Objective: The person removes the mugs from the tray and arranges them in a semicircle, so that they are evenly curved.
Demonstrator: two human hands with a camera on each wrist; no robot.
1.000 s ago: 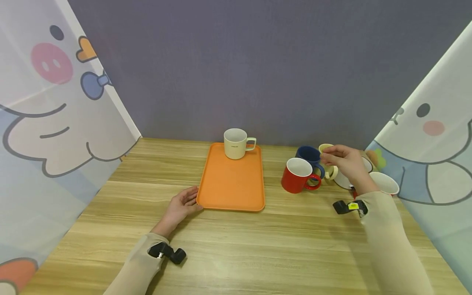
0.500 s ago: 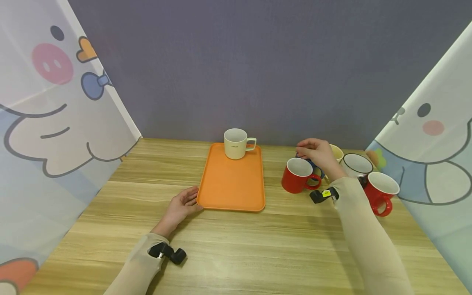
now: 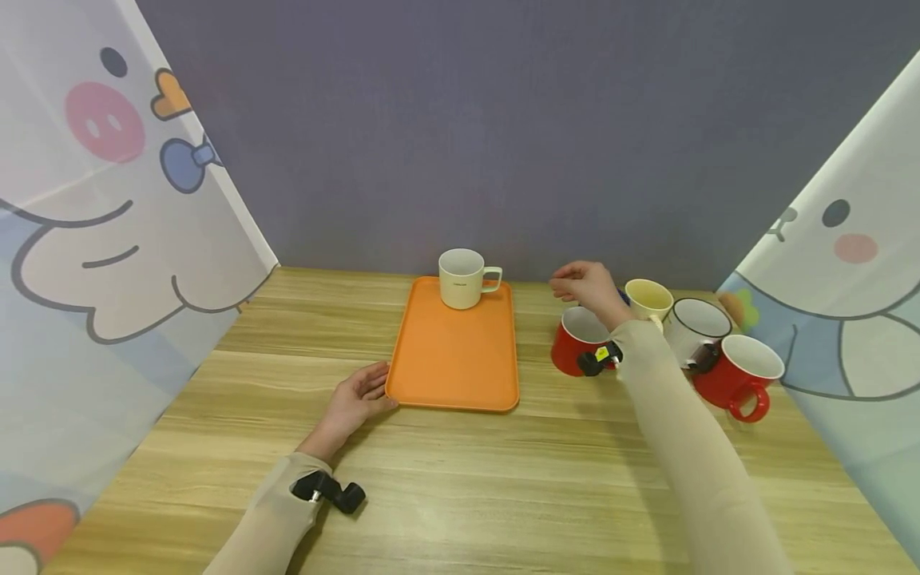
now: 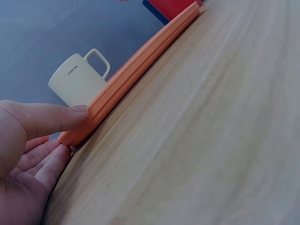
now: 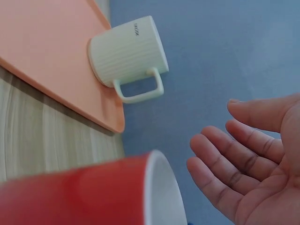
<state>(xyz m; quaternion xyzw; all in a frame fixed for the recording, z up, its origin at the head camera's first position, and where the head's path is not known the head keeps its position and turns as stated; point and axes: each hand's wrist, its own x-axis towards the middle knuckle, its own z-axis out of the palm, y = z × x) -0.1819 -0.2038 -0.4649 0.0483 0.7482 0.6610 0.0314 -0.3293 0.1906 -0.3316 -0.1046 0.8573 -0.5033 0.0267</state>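
My left hand [image 3: 354, 406] holds the near left corner of the orange tray [image 3: 453, 359]. In the left wrist view its thumb lies along the tray's side, with the fingers round the corner. On the tray's far end a cream mug [image 3: 461, 281] stands upright, handle to the right. My right hand [image 3: 585, 286] hovers right of the tray, above and behind a red mug [image 3: 568, 349]. Its fingers are loosely bent and hold nothing in the right wrist view. A blue mug [image 3: 624, 297] shows only as a sliver, hidden behind this hand and wrist.
Right of the hand, a yellow mug [image 3: 648, 297], a white mug with a dark rim [image 3: 697, 319] and a second red mug [image 3: 727, 385] stand in a row on the wooden table [image 3: 460, 487]. A grey wall [image 3: 460, 144] closes the back, with printed panels either side.
My right hand has moved left, from over the yellow mug, past the blue mug, to above and behind the nearer red mug. My left hand, the tray and the mugs have stayed in place.
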